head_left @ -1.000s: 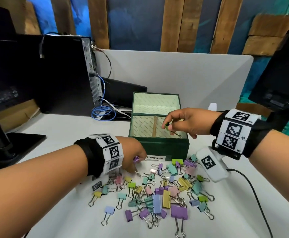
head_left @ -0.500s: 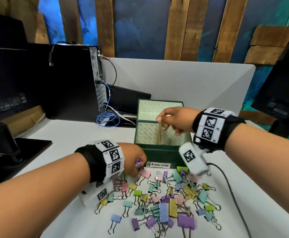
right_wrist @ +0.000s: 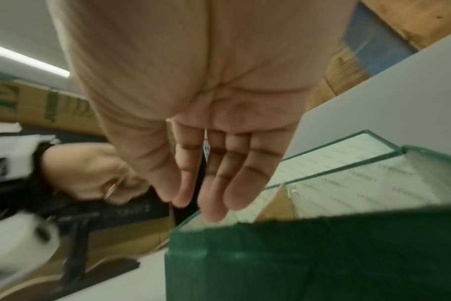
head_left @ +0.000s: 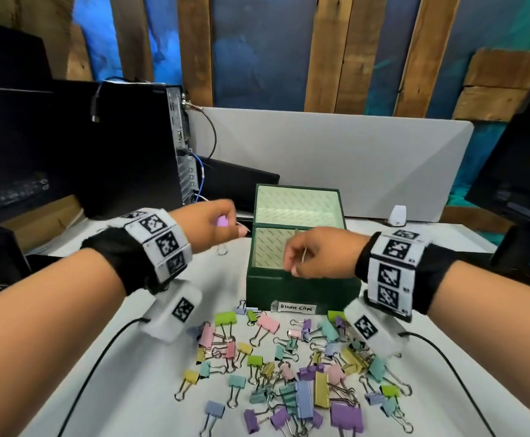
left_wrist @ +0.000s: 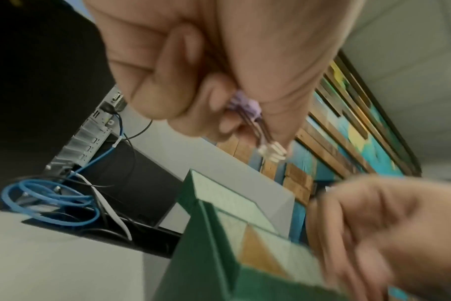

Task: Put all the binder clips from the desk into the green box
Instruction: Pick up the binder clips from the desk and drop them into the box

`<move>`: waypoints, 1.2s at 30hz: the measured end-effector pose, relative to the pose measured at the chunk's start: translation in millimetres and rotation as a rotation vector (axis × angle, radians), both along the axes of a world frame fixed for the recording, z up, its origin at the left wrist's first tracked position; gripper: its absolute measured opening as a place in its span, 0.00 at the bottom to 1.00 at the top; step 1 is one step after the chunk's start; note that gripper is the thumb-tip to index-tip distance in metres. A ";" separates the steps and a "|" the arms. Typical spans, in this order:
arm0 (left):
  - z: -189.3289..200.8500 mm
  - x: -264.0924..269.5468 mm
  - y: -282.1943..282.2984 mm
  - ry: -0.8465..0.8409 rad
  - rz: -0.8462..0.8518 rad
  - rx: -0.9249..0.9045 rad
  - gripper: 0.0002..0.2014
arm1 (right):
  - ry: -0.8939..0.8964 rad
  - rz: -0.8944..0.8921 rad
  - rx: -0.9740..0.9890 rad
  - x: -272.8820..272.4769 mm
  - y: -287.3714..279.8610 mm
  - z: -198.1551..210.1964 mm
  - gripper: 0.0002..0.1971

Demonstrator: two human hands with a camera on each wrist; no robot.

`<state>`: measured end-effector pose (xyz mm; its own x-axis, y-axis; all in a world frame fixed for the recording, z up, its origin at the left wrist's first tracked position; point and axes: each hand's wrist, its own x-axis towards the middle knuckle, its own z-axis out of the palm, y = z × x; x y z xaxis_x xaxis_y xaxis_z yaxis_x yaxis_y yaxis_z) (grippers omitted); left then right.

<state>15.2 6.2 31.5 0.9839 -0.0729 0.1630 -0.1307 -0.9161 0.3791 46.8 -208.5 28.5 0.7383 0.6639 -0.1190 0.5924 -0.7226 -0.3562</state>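
Note:
The green box (head_left: 301,287) stands open on the white desk, lid upright, with a wooden divider (right_wrist: 272,205) inside and a "Binder Clips" label (head_left: 295,307) on its front. Several pastel binder clips (head_left: 288,367) lie scattered in front of it. My left hand (head_left: 225,227) hovers left of the box and pinches a purple binder clip (left_wrist: 245,106), its wire handles (left_wrist: 269,146) hanging down. My right hand (right_wrist: 209,201) hangs over the box's front rim, palm empty and fingers straight. The box floor is largely hidden from me.
A black computer tower (head_left: 131,146) with a coiled blue cable (left_wrist: 49,203) stands at the back left. A grey partition (head_left: 352,159) runs behind the box, with a small white object (head_left: 397,214) at its foot. Dark monitors flank both sides. Wrist-camera cables (head_left: 446,361) trail over the desk.
My left hand has lifted off the pile with the purple clip, rising up beside the box. My right hand has drawn back to the box's front rim and its fingers have straightened.

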 end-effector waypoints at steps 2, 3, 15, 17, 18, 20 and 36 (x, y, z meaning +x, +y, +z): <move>4.5 6.8 -8.6 -0.042 0.007 -0.090 0.12 | 0.040 0.098 -0.191 -8.3 2.6 -7.5 0.08; 4.6 10.3 -15.2 -0.027 -0.002 -0.100 0.12 | 0.058 0.143 -0.272 -11.3 4.7 -12.4 0.10; -16.4 20.9 -18.8 0.010 -0.108 -0.323 0.26 | -0.039 0.358 -0.497 -17.6 26.2 -44.0 0.27; -16.9 11.2 -3.7 0.003 -0.103 -0.324 0.19 | -0.053 0.349 -0.476 -16.0 27.7 -47.7 0.26; -19.1 7.0 3.8 0.019 -0.091 -0.303 0.15 | -0.068 0.339 -0.472 -15.6 28.2 -48.4 0.26; -28.3 0.0 18.0 0.096 -0.063 -0.229 0.09 | -0.096 0.321 -0.485 -14.7 31.0 -49.7 0.27; -80.5 -5.4 -2.4 0.498 -0.140 0.319 0.22 | -0.041 0.221 -0.503 -14.9 32.5 -59.0 0.17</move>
<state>9.8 3.8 -49.0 0.9138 -0.1761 -0.3659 -0.1351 -0.9816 0.1350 32.0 -176.0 -30.5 0.5984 0.6723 -0.4358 0.7555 -0.6546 0.0276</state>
